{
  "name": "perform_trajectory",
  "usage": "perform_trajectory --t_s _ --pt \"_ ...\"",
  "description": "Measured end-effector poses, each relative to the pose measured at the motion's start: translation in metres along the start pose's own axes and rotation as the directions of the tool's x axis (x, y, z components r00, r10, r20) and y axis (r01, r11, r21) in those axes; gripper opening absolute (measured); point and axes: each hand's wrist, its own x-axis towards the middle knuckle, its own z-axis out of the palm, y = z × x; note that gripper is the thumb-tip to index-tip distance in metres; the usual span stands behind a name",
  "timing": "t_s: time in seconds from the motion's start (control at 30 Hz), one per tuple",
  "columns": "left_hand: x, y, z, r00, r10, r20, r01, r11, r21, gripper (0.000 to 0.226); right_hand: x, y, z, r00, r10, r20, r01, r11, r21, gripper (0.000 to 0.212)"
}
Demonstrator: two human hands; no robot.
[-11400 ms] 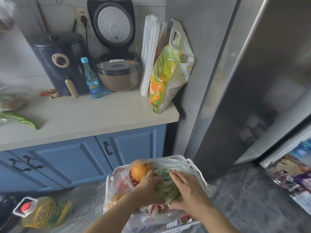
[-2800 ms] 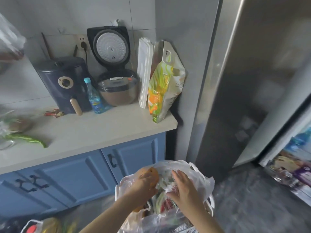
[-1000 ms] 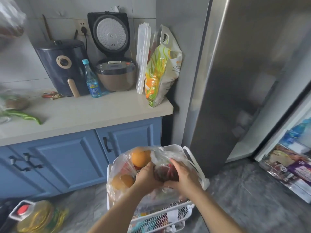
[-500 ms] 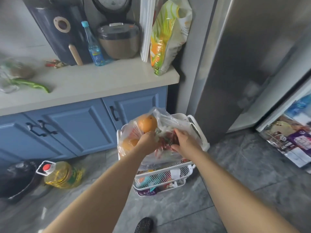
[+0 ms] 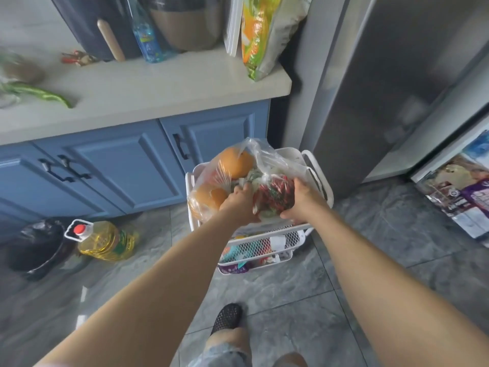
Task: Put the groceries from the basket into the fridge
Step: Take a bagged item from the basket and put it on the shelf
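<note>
Bag of red chillies (image 5: 275, 198) between left hand (image 5: 239, 203), right hand (image 5: 304, 201) (over basket (image 5: 316, 168))

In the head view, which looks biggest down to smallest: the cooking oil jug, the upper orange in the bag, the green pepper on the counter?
1. cooking oil jug
2. upper orange
3. green pepper, long but thin, so its place below the orange is unsure.

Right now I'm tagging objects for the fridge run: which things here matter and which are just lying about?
Job:
white basket
clear bag of oranges
bag of red chillies, held by left hand and right hand
fridge

Lying about:
oil bottle
green pepper
water bottle
</note>
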Motion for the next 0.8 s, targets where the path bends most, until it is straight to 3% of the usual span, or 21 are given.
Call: perform_trajectory --t_s 0.17,0.33,0.5,0.67,0.73,0.8 --pt "-0.001 0.008 0.008 0.998 -0.066 0.011 0.066 0.998 0.008 0.11 -0.007 -0.002 0.015 0.991 -0.023 -0.135 0.04 0.991 0.13 0.101" --pt "0.002 0.014 0.008 0.989 -0.143 -0.044 0.135 0.978 -0.156 0.092 -0.01 -0.007 0.018 0.941 -0.064 -0.333 0.097 0.992 0.082 0.078" --pt "-0.001 0.014 -0.021 0.974 -0.104 -0.201 0.054 0.969 -0.241 0.083 -0.014 -0.012 0.009 0.86 -0.129 -0.493 0.203 0.974 0.101 0.068" --pt "-0.002 0.015 -0.067 0.987 0.019 -0.161 -0.101 0.847 -0.521 0.085 -0.016 -0.026 -0.022 0.798 -0.165 -0.579 0.377 0.886 0.268 0.069" --pt "-0.003 0.019 -0.088 0.989 0.039 -0.144 -0.111 0.837 -0.535 0.079 -0.018 -0.035 -0.038 0.796 -0.169 -0.582 0.445 0.815 0.372 0.071" --pt "-0.004 0.026 -0.108 0.99 0.078 -0.12 -0.131 0.828 -0.545 0.088 -0.018 -0.042 -0.057 0.803 -0.162 -0.574 0.47 0.765 0.441 0.069"
